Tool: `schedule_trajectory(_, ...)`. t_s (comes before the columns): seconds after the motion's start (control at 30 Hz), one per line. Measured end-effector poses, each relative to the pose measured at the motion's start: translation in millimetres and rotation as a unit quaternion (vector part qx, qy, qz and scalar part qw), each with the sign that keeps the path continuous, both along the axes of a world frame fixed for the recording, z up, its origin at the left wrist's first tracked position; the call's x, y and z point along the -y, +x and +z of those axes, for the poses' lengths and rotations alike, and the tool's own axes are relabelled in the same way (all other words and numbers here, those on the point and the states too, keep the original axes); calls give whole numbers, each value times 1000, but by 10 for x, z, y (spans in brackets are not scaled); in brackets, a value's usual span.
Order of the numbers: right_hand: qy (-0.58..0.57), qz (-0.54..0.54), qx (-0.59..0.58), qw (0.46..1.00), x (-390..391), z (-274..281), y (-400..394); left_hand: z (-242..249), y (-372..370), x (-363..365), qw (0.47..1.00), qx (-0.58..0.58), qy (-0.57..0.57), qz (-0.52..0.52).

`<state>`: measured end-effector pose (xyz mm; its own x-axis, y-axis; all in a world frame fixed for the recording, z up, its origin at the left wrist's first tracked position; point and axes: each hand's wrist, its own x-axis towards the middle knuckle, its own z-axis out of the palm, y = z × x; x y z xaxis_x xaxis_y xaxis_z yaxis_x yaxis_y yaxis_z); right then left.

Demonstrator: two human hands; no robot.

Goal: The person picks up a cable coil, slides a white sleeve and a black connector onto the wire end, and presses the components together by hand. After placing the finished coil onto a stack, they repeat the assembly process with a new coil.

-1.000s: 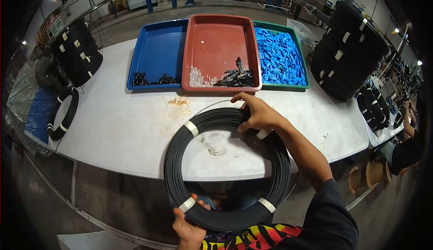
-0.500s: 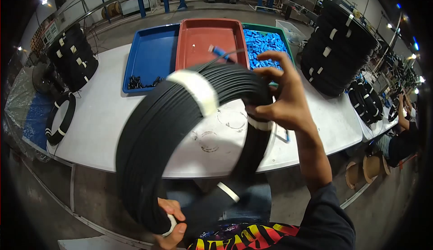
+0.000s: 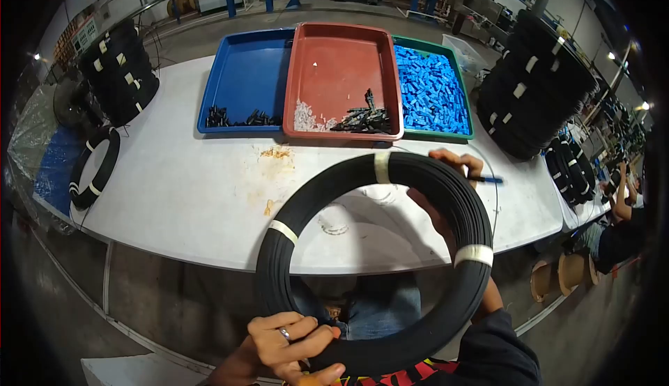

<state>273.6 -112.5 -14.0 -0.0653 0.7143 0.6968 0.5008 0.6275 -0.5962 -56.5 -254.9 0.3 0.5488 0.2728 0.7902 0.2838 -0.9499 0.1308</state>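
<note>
A large coil of black cable (image 3: 279, 271), bound with several white tape bands, is held tilted over the table's front edge and my lap. My left hand (image 3: 293, 344), wearing a ring, is closed around its lower left part. My right hand (image 3: 456, 166) grips the coil at the upper right, with part of the palm hidden behind it. Beside the right fingers a blue connector (image 3: 490, 179) sticks out to the right. A loose thin cable end (image 3: 496, 208) hangs at the coil's right side.
On the white table (image 3: 174, 198) stand a blue tray (image 3: 244, 65) with black pieces, a red tray (image 3: 341, 65) with clear and dark pieces, and a green tray (image 3: 468, 104) of blue parts. Coil stacks (image 3: 536, 86) rise right and left (image 3: 122, 72). A co-worker (image 3: 631, 212) is far right.
The coil has turned from a steep edge-on tilt to face me more fully and moved lower and right. My left hand now shows on its near side; the red tray's contents have come into view.
</note>
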Motion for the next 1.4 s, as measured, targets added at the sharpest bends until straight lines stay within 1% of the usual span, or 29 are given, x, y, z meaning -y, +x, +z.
schedule_trajectory(0.03,-16,13,-68,997,54,-34,-3,-32,-96,22,997,-60,-20,-40)
schedule_trajectory(0.07,11,-21,56,998,138,42,30,-56,-48,2,998,-45,7,-37)
schedule_trajectory(0.1,-21,-33,76,996,169,-25,103,-126,187,-20,998,37,30,50)
schedule_trajectory(0.17,-93,-25,-5,995,220,-254,265,-227,265,-31,995,50,57,67)
schedule_trajectory(0.2,-138,-15,-43,989,277,-290,378,-185,253,-22,998,43,19,49)
schedule_trajectory(0.23,-141,-16,-42,989,306,-262,533,-160,219,-22,998,44,16,49)
schedule_trajectory(0.3,-130,38,179,974,389,-111,824,-144,151,-30,998,-66,-17,-4)
schedule_trajectory(0.33,-146,29,220,964,436,-51,895,-182,192,-45,997,-66,40,27)
schedule_trajectory(0.37,-162,18,260,952,500,13,947,-240,197,-76,997,-67,37,27)
schedule_trajectory(0.4,-218,-15,286,933,585,85,990,-306,200,-109,993,-87,81,6)
schedule_trajectory(0.43,-193,3,306,932,583,11,1173,-350,203,-127,986,-107,125,-14)
schedule_trajectory(0.5,-226,-56,276,932,691,14,1341,-406,233,-109,988,-103,111,-8)
schedule_trajectory(0.53,-277,-50,135,950,721,-29,1488,-455,241,-117,988,-95,120,-1)
schedule_trajectory(0.57,-321,-43,-10,946,747,-64,1621,-489,250,-126,988,-87,130,5)
schedule_trajectory(0.6,-350,-49,-126,927,784,-35,1670,-504,266,-135,988,-87,129,4)
schedule_trajectory(0.63,-391,-48,-327,859,830,-107,1820,-509,286,-151,987,-87,133,4)
schedule_trajectory(0.7,-405,-117,-448,789,890,-129,1935,-515,296,-206,987,-86,139,3)
schedule_trajectory(0.83,-382,-127,-492,772,774,195,1741,-646,345,-192,986,-92,142,-2)
schedule_trajectory(0.9,-287,-67,-493,819,698,175,1892,-646,327,-176,987,-97,131,5)
schedule_trajectory(0.93,-242,-99,-522,812,624,350,1621,-620,322,-177,988,-107,112,1)
schedule_trajectory(0.97,-238,-96,-521,814,554,360,1517,-596,322,-180,989,-115,92,0)
schedule_trajectory(1.03,-163,-74,-475,862,436,380,1355,-561,328,-211,988,-114,102,0)
schedule_trajectory(1.07,-152,-87,-466,867,366,503,982,-563,318,-218,987,-119,110,-4)
schedule_trajectory(1.1,-138,-52,-435,888,309,492,780,-563,306,-218,985,-126,117,-8)
schedule_trajectory(1.17,-127,-8,-333,934,258,584,388,-630,319,-230,988,-94,125,-6)
schedule_trajectory(1.23,-155,1,-236,959,205,686,139,-668,305,-213,989,-66,134,-1)
schedule_trajectory(1.3,-182,-6,-218,959,133,696,-22,-664,294,-203,987,-68,148,-3)
schedule_trajectory(1.37,-214,-11,-140,967,23,607,19,-660,279,-150,987,-73,143,4)
schedule_trajectory(1.4,-207,-47,-121,970,-19,611,-43,-638,283,-119,992,-62,107,-11)
